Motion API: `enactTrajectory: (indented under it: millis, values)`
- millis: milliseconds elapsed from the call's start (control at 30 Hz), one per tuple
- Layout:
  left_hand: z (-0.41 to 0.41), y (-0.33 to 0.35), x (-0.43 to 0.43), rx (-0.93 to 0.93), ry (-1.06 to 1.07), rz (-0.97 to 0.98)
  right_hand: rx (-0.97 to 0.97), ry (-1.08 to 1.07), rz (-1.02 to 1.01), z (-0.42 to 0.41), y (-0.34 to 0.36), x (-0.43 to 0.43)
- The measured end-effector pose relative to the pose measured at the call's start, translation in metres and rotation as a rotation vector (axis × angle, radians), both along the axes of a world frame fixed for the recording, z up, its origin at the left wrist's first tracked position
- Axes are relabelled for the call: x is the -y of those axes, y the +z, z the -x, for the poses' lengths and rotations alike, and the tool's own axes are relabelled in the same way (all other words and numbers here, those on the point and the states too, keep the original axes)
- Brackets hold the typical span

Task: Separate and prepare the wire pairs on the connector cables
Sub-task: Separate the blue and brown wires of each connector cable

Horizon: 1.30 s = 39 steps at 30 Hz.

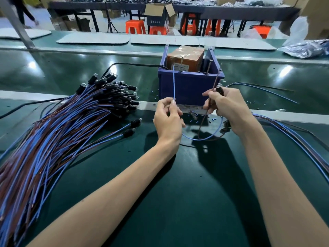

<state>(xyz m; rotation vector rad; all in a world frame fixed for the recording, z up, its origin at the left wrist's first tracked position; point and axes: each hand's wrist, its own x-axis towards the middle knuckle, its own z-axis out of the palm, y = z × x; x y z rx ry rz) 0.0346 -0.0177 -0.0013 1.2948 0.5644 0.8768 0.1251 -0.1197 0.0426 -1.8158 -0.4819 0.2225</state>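
Centre frame, before the blue bin: left hand grip pinched on the upright blue wire — right hand grip clamped on the brown wire. Cable bundle on desk, left.

Blue bin blocks ahead; cable pile crowds the left.
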Motion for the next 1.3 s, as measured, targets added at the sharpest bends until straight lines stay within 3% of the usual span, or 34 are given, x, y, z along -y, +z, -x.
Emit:
enactTrajectory:
  millis: [833,1300]
  values:
    - [0.003,0.001,0.001,-0.055,-0.122,-0.087,0.004,0.143,-0.035,0.007,0.004,0.0]
    - [0.0,0.0,-0.001,-0.023,-0.015,0.079,0.079,0.112,0.05,0.003,0.003,0.002]
